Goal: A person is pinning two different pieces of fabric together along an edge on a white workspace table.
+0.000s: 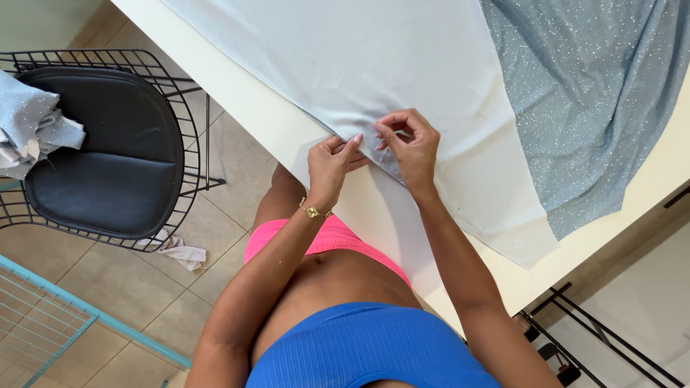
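White table (237, 93): both hands, left (329, 167) and right (410, 147), pinch the pale cloth (374, 65) edge, perhaps pinning; glitter fabric (589, 93) beside, chair (108, 144) away from it.

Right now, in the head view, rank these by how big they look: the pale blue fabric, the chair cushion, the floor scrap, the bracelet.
1. Pale blue fabric
2. Chair cushion
3. Floor scrap
4. Bracelet
The bracelet lies nearer the camera than the scrap, yet looks smaller.
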